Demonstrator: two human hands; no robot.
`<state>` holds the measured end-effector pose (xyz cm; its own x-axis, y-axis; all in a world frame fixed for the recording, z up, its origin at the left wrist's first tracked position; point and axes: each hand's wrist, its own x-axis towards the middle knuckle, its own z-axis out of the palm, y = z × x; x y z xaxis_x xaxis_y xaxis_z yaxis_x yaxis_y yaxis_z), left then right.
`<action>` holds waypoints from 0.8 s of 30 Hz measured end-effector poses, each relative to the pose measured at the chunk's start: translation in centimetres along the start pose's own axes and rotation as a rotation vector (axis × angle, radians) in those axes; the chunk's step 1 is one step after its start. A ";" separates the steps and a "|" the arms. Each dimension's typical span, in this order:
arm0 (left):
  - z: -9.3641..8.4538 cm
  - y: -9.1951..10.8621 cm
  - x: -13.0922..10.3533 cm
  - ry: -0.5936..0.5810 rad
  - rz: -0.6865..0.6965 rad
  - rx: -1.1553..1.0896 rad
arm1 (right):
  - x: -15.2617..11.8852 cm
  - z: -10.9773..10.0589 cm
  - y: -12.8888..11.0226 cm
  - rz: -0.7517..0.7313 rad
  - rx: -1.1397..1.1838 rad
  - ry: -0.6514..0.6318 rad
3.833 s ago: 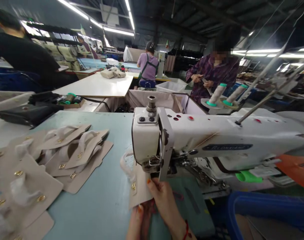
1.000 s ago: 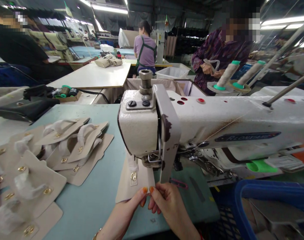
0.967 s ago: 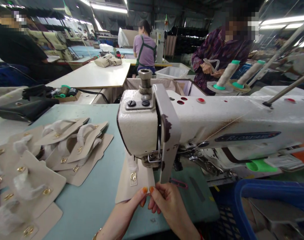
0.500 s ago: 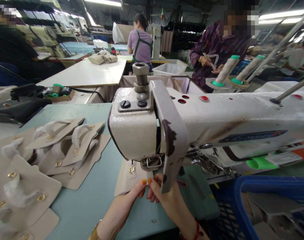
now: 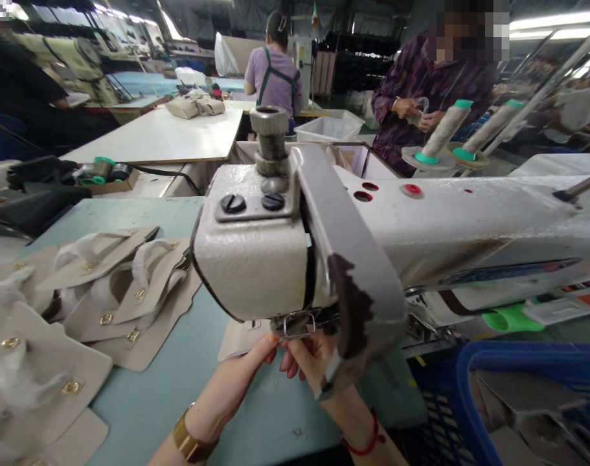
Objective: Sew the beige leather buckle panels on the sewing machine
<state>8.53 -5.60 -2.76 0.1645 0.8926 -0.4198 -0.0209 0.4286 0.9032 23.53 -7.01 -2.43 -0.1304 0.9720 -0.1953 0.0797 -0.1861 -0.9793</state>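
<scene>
Under the head of a white sewing machine (image 5: 250,259) lies a beige piece (image 5: 239,340), mostly hidden by the machine. My left hand (image 5: 256,359) has its thumb and fingers pressed together at the near edge of this piece. Close beside it, my right hand (image 5: 309,359) is also closed at that edge, partly covered by the machine's grey lever (image 5: 353,272). The needle area cannot be seen. A gold watch (image 5: 190,437) is on the left wrist and a red cord (image 5: 365,443) on the right.
Beige panels (image 5: 46,349) with handles and gold fittings are piled at the left of the green table (image 5: 163,408). A blue basket (image 5: 464,375) holding pieces stands at the right. Two thread cones (image 5: 445,133) rise behind the machine. Other people are beyond, one in purple (image 5: 275,74).
Both hands have moved slightly forward, closer to the machine head, and the beige piece is further under it. The view has shifted closer to the machine. The person at the right has moved their hands.
</scene>
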 end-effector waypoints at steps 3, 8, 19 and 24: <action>-0.5 0.5 0.4 -0.067 -0.016 0.049 | -0.1 0.0 0.3 -0.003 0.038 0.010; -0.8 2.0 0.4 -0.013 0.068 0.145 | -0.8 0.2 0.5 0.027 0.084 0.012; -0.6 3.5 0.5 0.108 0.116 0.229 | -2.0 0.8 0.4 0.050 0.113 -0.091; 0.3 4.0 -0.1 0.190 0.159 0.175 | -2.5 1.1 0.7 0.045 0.078 -0.157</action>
<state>8.72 -4.06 0.92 -0.0154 0.9639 -0.2657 0.1413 0.2652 0.9538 22.82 -9.68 -2.72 -0.2814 0.9293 -0.2394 0.0128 -0.2458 -0.9692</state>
